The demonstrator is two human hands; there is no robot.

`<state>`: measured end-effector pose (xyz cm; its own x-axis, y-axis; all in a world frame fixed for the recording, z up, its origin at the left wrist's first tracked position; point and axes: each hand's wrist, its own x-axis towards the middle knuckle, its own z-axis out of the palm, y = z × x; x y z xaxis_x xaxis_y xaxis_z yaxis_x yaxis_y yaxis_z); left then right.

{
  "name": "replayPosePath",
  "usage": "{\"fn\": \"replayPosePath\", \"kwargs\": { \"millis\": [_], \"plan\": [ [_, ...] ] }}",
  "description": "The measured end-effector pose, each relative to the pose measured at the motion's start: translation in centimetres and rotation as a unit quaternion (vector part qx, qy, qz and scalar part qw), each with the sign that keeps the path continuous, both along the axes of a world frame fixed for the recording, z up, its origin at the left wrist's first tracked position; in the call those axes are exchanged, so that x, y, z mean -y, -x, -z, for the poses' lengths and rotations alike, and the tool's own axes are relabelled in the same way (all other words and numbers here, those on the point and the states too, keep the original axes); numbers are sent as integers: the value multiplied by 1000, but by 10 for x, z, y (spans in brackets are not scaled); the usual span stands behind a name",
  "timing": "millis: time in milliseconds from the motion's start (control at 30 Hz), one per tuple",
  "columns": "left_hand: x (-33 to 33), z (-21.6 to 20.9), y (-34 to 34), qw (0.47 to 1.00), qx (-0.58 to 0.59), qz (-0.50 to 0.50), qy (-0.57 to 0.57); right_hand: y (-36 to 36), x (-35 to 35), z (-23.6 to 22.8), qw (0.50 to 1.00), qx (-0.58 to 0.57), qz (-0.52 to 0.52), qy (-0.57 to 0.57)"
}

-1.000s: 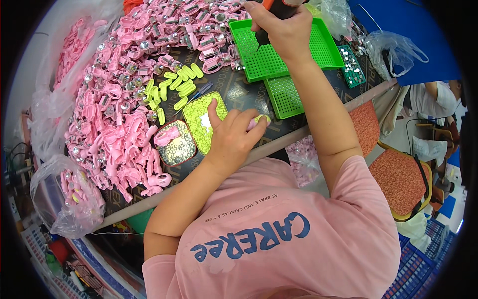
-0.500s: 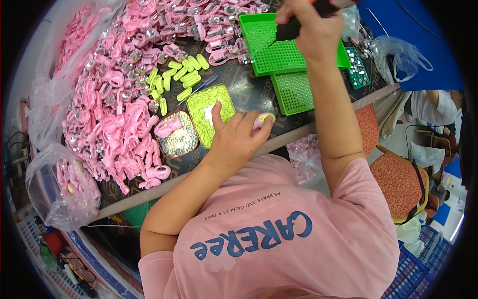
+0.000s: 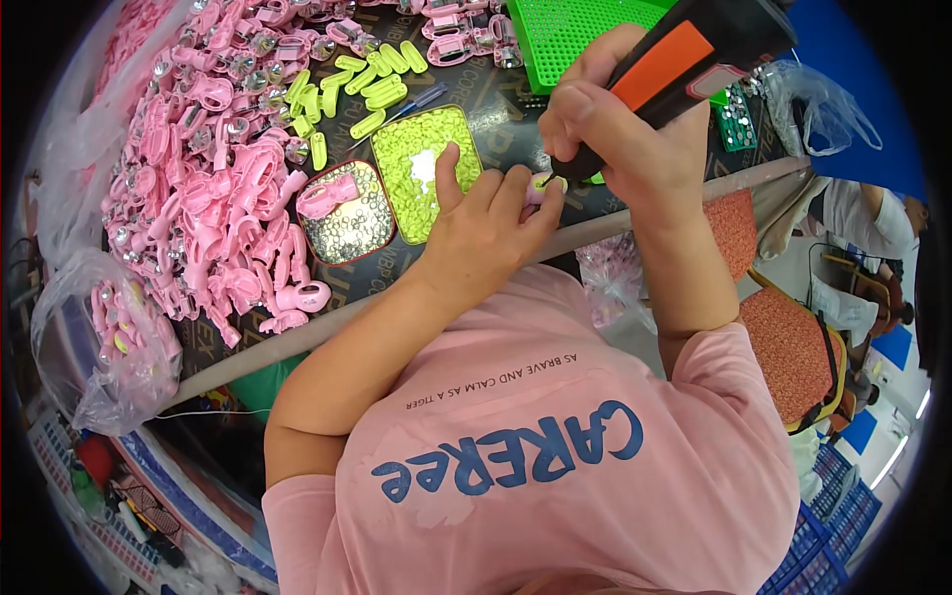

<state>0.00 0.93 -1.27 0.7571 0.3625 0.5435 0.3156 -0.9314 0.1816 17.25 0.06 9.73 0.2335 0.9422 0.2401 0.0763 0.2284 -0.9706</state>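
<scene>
My left hand (image 3: pixel 476 233) pinches a small pink plastic part with a yellow piece (image 3: pixel 536 190) at the table's near edge. Gripped in my right hand (image 3: pixel 640 149) is a black electric screwdriver with an orange panel (image 3: pixel 666 64). Its thin bit points down at the yellow piece; whether the tip touches cannot be made out. Beside my left hand sits a tin (image 3: pixel 386 188) of small yellow-green parts, with a white patch among them. Left of it, a red-rimmed tin (image 3: pixel 347 264) holds small metal pieces, with a pink part (image 3: pixel 327 196) on top.
Pink plastic parts (image 3: pixel 223 198) cover the table's left side. Yellow oblong pieces (image 3: pixel 385 94) and a thin screwdriver (image 3: pixel 421 99) lie behind the tins. A green perforated basket (image 3: pixel 550 45) stands at the back. Clear bags (image 3: pixel 109 337) are at both sides; a red-patterned chair (image 3: pixel 788 342) is at right.
My right hand has brought the electric screwdriver down and nearer, over the pink part in my left hand. The view has shifted, moving the table's contents upward in the picture.
</scene>
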Motion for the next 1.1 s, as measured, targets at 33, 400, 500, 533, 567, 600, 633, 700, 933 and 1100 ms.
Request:
{"fn": "replayPosePath", "kwargs": {
  "millis": [33,400,500,533,567,600,633,700,933,1100],
  "plan": [
    [0,0,0,1000,2,-1,1,1,-1,1,1000,1,3,4],
    [0,1,0,1000,5,-6,-4,11,-2,2,1000,-9,10,18],
    [0,1,0,1000,4,-5,-3,10,-3,4,1000,-2,11,27],
    [0,1,1,1000,6,-4,-1,9,-3,4,999,9,12,30],
    [0,1,1,1000,6,-4,-1,9,-4,5,999,19,14,33],
    [0,1,1,1000,5,-5,-1,9,-4,4,999,19,14,34],
    [0,1,1,1000,4,-7,-1,10,-4,3,999,15,9,27],
    [0,3,0,1000,11,-5,4,10,-4,3,1000,10,4,21],
    [0,3,0,1000,11,1,22,11,-3,4,999,33,-3,14],
    [1,1,2,999,3,13,32,8,1,12,997,78,-12,11]
  ]
}}
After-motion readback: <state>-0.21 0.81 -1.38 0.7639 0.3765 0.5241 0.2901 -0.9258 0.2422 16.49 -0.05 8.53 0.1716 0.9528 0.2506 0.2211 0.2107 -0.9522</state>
